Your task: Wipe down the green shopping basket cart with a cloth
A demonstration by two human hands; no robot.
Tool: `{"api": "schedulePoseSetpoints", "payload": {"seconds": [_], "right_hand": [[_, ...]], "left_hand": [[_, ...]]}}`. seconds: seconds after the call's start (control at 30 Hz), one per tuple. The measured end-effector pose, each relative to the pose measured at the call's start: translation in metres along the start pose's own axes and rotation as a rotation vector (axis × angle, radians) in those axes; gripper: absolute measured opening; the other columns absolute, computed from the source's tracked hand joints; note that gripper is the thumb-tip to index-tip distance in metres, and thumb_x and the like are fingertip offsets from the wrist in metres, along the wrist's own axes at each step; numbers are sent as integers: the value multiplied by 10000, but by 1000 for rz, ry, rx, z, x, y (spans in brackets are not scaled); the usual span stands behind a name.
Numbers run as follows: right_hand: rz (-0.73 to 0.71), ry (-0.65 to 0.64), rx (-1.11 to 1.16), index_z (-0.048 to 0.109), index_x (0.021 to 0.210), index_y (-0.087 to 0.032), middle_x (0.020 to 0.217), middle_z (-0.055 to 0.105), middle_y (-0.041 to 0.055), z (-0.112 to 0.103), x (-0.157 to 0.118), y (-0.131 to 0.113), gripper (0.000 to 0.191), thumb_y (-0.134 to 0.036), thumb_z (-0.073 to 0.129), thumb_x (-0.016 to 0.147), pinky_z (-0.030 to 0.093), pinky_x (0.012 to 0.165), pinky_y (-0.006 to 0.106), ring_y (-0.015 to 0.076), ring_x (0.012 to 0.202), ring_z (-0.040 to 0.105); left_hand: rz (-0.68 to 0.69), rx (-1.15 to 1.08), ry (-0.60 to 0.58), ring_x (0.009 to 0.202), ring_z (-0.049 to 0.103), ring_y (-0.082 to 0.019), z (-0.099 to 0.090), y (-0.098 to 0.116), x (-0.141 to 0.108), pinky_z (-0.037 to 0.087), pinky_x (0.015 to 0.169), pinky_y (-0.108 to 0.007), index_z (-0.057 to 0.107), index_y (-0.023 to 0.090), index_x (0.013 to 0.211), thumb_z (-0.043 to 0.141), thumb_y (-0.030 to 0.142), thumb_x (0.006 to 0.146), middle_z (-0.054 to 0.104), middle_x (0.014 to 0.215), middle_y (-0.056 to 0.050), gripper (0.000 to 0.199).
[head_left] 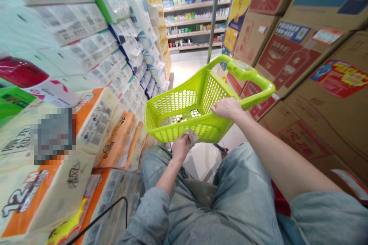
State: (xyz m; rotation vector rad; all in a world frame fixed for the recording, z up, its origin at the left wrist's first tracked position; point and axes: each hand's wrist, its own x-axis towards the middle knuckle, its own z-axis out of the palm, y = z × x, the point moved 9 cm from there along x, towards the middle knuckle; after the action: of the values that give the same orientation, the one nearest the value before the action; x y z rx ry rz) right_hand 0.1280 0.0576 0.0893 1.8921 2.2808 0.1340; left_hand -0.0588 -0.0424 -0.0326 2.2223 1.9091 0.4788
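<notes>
A lime-green plastic shopping cart with perforated basket walls stands in front of my knees, its looped handle toward the right. My right hand is closed over the basket's upper rim, near the base of the handle. Low at the near side wall, my left hand grips a crumpled, whitish-brown cloth and holds it against or very close to the perforated side; whether it touches I cannot tell. A few small dark bits show on the basket floor.
Stacked tissue packs rise on the left, with a red-capped bottle on top. Cardboard cartons wall the right side. A grey metal pole stands behind the cart. Shelves of small goods line the far end.
</notes>
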Motion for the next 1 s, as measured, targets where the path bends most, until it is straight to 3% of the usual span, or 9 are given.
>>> {"api": "schedulePoseSetpoints", "payload": {"seconds": [0.17, 0.23, 0.37, 0.5, 0.63, 0.87, 1.0], "right_hand": [[16, 2, -34, 715, 934, -127, 974, 687, 169, 2, 3, 10, 554, -455, 273, 875, 443, 773, 354, 278, 929, 632], [14, -11, -41, 713, 939, -127, 982, 685, 168, 4, 4, 12, 555, -462, 275, 874, 441, 775, 361, 282, 935, 629], [10, -22, -53, 709, 955, -123, 986, 684, 173, 5, 3, 14, 561, -461, 267, 879, 431, 791, 360, 273, 945, 624], [7, -23, -62, 717, 930, -136, 979, 687, 164, 5, 1, 15, 571, -471, 257, 881, 427, 783, 350, 266, 936, 625], [1, -4, -61, 722, 912, -140, 971, 690, 155, 3, 0, 16, 558, -454, 262, 881, 425, 769, 334, 261, 924, 627], [-9, 30, -72, 728, 867, -135, 919, 701, 150, 0, 2, 16, 536, -431, 281, 878, 439, 723, 316, 256, 870, 643], [-10, 57, -104, 724, 869, -128, 919, 702, 152, -1, 1, 12, 530, -381, 260, 896, 447, 724, 317, 254, 883, 646]], "left_hand": [[49, -193, 428, 886, 549, -164, -69, -11, -9, 420, 787, -265, 602, 167, 917, 358, 204, 909, 593, 901, -68, 247], [99, -203, 517, 981, 524, -184, -85, -4, -3, 415, 849, -294, 591, 153, 983, 357, 192, 904, 579, 1016, -99, 250], [228, -67, 385, 978, 523, -203, -73, 19, 23, 412, 867, -333, 595, 152, 989, 389, 192, 895, 589, 1003, -103, 231], [266, 90, 329, 980, 521, -221, -58, 20, 30, 413, 871, -362, 578, 148, 1028, 437, 187, 876, 590, 1016, -116, 210], [255, 161, 332, 986, 528, -222, -66, -3, 21, 377, 945, -385, 571, 167, 1034, 456, 193, 870, 600, 1008, -97, 202], [117, 219, 362, 969, 551, -209, -82, -71, 0, 329, 1016, -397, 590, 147, 991, 427, 156, 860, 623, 974, -95, 209], [77, 244, 346, 927, 553, -217, -81, -74, 1, 357, 988, -396, 598, 113, 981, 449, 133, 834, 619, 925, -107, 210]]}}
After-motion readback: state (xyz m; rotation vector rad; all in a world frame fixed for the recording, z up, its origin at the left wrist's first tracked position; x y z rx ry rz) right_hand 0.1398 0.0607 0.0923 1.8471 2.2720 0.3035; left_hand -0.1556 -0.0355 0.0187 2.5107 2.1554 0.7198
